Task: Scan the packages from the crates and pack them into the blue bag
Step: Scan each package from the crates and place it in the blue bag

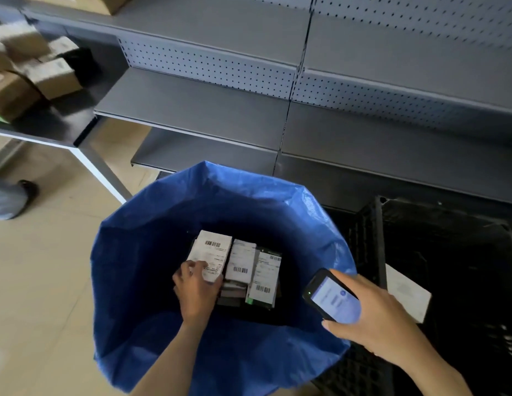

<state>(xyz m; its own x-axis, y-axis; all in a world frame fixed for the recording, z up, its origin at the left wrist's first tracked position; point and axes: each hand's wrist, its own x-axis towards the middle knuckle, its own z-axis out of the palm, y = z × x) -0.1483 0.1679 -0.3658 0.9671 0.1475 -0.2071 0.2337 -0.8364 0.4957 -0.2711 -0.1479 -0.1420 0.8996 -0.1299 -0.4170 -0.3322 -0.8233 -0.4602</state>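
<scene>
Inside the blue bag (140, 281), left fingers (192, 267) pinch a labelled package (212, 254) lengthwise away; right hand (375, 321) grips the scanner (332, 298).

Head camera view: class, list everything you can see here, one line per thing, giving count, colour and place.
blue bag: one, blue, open on the floor, centre.
labelled packages: at least three, white labels, side by side at the bag's bottom.
black crate: one, black, right of the bag, holding one white-labelled package.
shelving: grey, behind the bag.
cardboard boxes: several, brown, on the left table.
left hand: on the leftmost package inside the bag.
right hand: holding the black handheld scanner.
</scene>
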